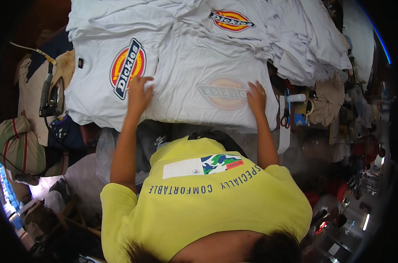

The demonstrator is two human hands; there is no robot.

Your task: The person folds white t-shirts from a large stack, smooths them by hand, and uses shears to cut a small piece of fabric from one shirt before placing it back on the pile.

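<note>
Two white T-shirts lie side by side on a layered white pile in front of me. The left T-shirt (96,94) shows a bright red, yellow and dark blue print; the right T-shirt (185,96) shows a pale reversed print through its cloth. Between them, just beside the bright print, my left hand (138,95) has bent fingers closed on the edge of the right T-shirt. My right hand (257,100) lies on that shirt's other side, by the faded print, fingers apart and holding nothing.
An iron (54,97) with a cord rests at the left on beige cloth. More white T-shirts (304,44) are heaped at the far right. Black-handled scissors (285,116), a white roll (296,97) and a tape roll (310,107) sit right of the pile.
</note>
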